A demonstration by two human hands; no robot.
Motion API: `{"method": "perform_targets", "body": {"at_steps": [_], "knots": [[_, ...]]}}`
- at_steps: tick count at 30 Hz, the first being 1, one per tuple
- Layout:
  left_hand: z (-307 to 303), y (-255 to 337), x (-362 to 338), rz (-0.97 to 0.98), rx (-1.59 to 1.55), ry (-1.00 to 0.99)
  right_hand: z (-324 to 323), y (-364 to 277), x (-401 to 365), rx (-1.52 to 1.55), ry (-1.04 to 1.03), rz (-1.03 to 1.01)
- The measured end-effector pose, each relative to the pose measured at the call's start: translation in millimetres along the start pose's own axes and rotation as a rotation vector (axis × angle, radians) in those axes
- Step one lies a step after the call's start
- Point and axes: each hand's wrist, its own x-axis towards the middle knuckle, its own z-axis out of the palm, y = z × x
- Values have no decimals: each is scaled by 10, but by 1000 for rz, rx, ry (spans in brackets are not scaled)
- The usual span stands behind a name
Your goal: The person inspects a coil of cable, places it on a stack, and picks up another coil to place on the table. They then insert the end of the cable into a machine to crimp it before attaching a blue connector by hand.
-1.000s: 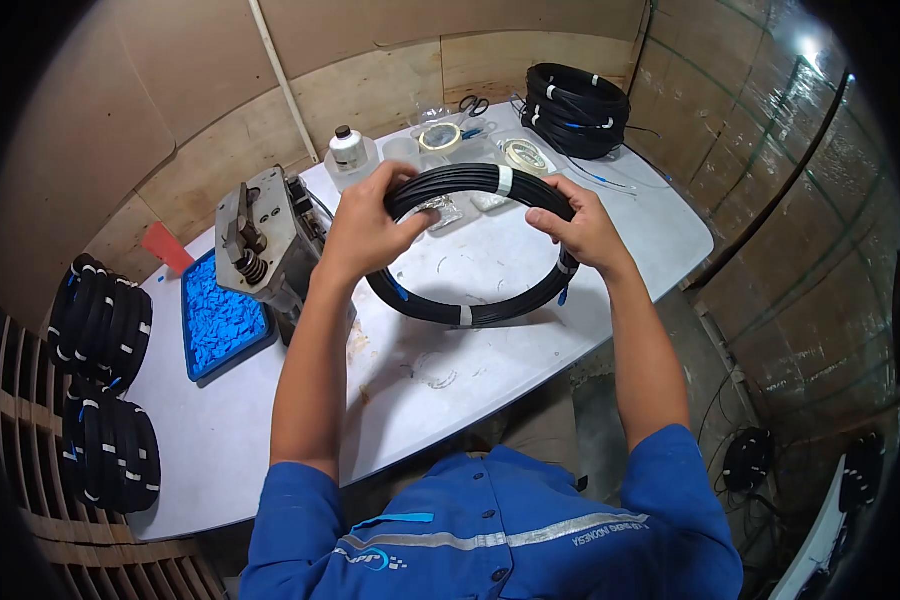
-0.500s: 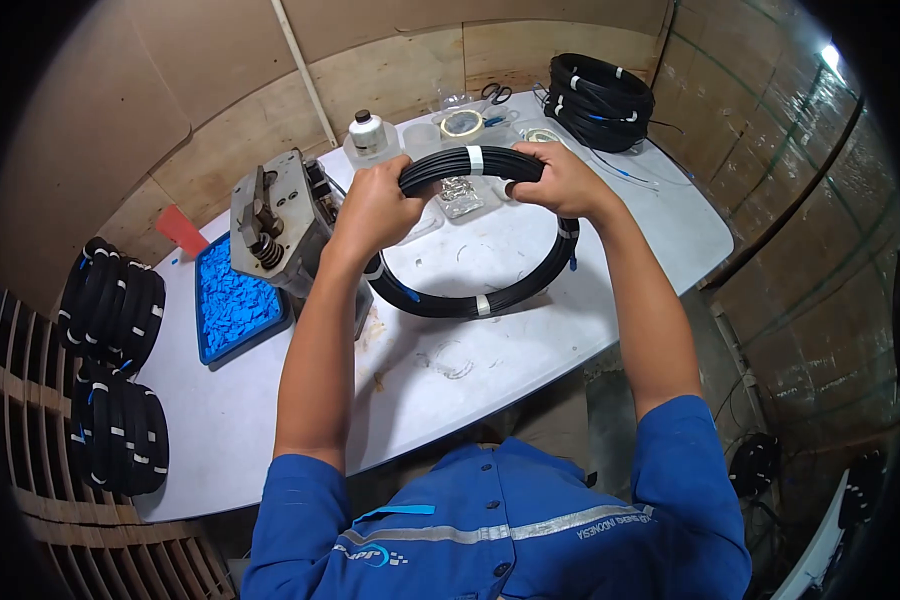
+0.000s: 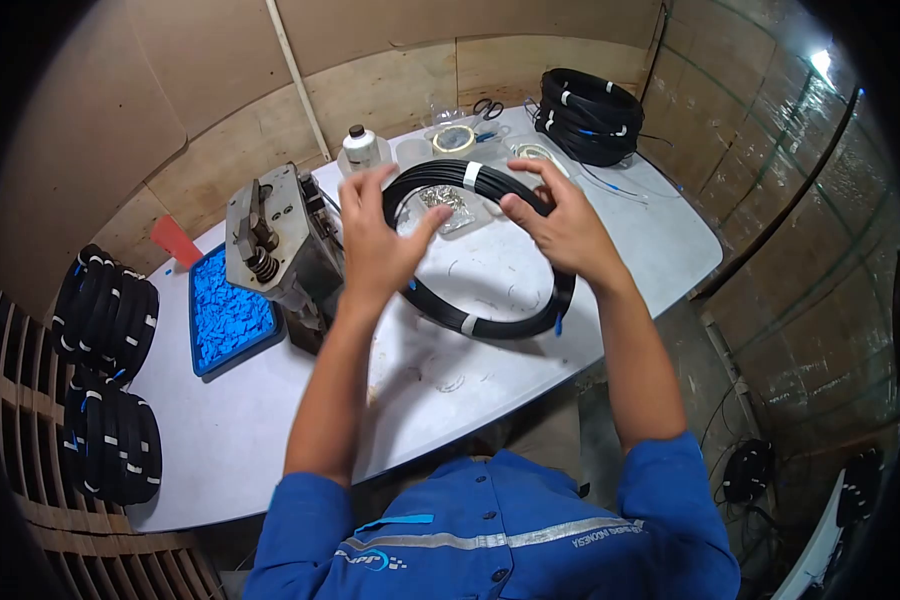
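A coil of black cable (image 3: 515, 328), banded with white tape, is tilted in front of me above the white table (image 3: 660, 225). My left hand (image 3: 380, 235) is at its upper left, fingers spread and thumb stretched out inside the ring. My right hand (image 3: 565, 225) is at the upper right, its thumb against the cable and its index finger lifted; the rest of its grip is hidden behind the hand. Small blue ends show at the coil's left and lower right. Behind the ring lies a clear bag of small metal parts (image 3: 450, 210).
A metal press (image 3: 275, 225) stands left, beside a tray of blue pieces (image 3: 198, 340). More black coils are stacked at the far left (image 3: 110, 430) and back right (image 3: 590, 115). A white bottle (image 3: 360, 148), tape roll (image 3: 454, 139) and scissors (image 3: 487, 108) stand or lie at the back.
My left fingers have come apart from their grip on the coil, and my right index finger has lifted. The coil has turned clockwise, its right blue end now lower. The view has shifted slightly.
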Motion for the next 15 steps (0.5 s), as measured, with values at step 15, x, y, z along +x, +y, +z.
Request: {"method": "perform_targets", "body": {"at_steps": [15], "knots": [[-599,330,-194,87,-138,-343,35,532,-395,-337,226,-470]]}}
